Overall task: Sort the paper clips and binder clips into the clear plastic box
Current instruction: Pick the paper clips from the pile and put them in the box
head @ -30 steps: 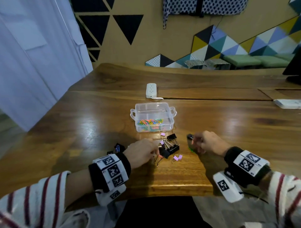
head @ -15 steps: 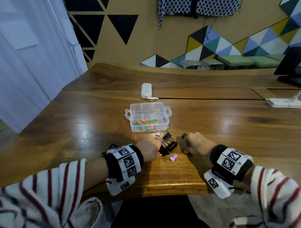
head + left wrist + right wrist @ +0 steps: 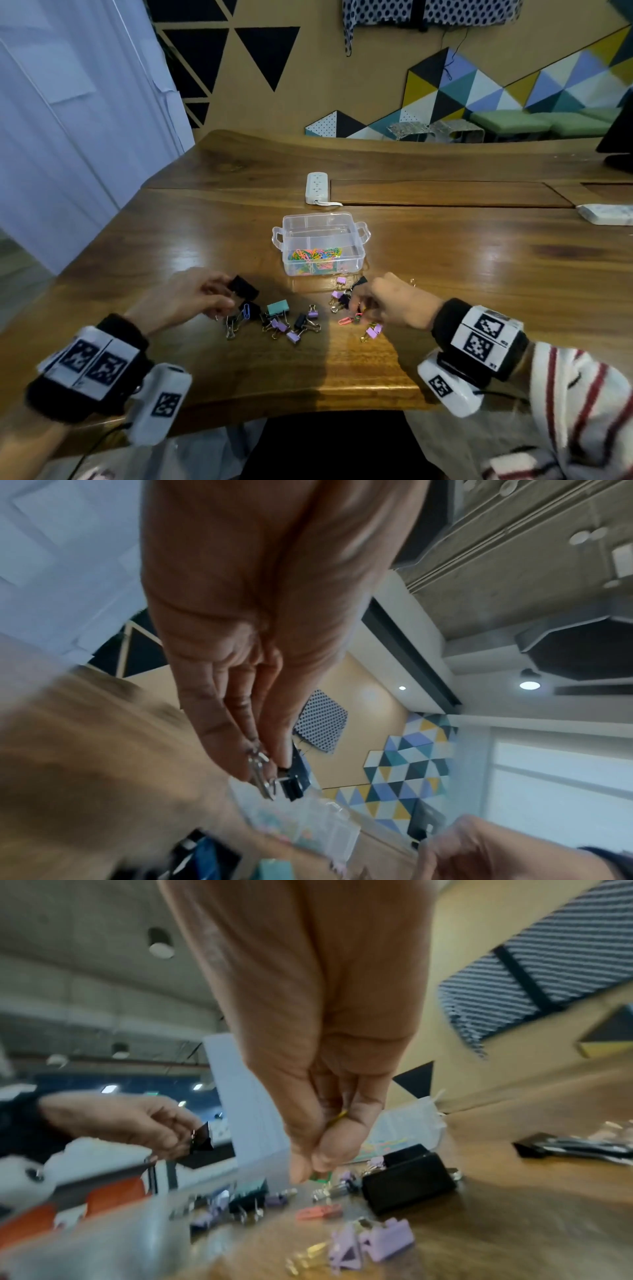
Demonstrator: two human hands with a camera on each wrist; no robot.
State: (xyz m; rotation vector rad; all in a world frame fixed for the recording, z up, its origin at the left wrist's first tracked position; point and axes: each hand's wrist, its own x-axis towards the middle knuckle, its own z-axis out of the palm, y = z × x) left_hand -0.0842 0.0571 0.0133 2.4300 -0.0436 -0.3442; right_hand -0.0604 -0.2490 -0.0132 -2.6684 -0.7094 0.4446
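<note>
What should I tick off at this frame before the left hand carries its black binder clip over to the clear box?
1. Left hand has the black binder clip pinched and off the table: ok.
2. Clear plastic box is open, no lid on it: ok.
3. Near compartment already holds the coloured paper clips; far compartments look free for binder clips: ok.
4. Path from left hand to box is free of the right hand, which is low over the right pile: ok.
5. What the right hand pinches: a thin yellowish piece shows between its fingers; cannot tell what it is.
6. Loose clips remain on the wooden table, teal binder clip included: not ok, sorting unfinished.
</note>
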